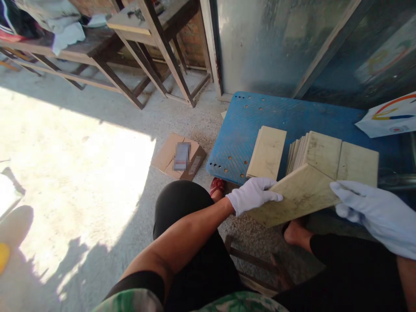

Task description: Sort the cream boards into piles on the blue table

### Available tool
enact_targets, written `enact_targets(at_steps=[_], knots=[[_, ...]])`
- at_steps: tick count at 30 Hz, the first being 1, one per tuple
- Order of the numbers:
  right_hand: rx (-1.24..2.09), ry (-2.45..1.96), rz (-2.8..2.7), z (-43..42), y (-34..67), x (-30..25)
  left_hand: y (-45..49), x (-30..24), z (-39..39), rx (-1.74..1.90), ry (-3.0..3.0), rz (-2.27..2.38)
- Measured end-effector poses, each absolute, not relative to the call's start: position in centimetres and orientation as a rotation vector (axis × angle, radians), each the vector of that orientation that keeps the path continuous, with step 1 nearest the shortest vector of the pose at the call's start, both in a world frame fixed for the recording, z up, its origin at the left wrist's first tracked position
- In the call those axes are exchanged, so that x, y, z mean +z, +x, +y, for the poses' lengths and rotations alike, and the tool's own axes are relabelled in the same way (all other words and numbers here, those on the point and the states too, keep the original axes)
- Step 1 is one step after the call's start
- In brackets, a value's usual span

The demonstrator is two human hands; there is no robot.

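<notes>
Left hand [252, 195] and right hand [373, 208], gloved, each closed on an end of one pale board [300, 195]; leaning boards [320, 151] and a stack [267, 151] behind it on the blue pallet [234, 134]

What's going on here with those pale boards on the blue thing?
A seated person in white gloves holds one pale board with both hands, the left hand on its left end and the right hand on its right. It hangs above the near edge of a blue platform, where a single board lies beside a row of boards standing on edge.
</notes>
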State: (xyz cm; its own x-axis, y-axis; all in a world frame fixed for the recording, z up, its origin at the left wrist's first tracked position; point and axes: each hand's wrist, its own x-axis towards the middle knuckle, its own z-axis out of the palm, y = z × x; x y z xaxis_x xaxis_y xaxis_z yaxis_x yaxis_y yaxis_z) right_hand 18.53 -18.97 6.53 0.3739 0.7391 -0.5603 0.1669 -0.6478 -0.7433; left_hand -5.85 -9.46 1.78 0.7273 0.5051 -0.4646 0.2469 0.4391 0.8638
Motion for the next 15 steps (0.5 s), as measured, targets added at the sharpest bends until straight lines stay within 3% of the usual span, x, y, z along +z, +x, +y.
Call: enact_targets(at_steps=[10, 15], knots=[[1.503, -2.061, -0.957, -20.1, 15.6, 5.7, -7.0, -2.2, -9.2, 0.028, 1.379, 0.686], [1.469, -1.97, -1.153, -21.7, 13.8, 1.8, -7.6, -1.1, -7.2, -0.397, 1.895, 0.812]])
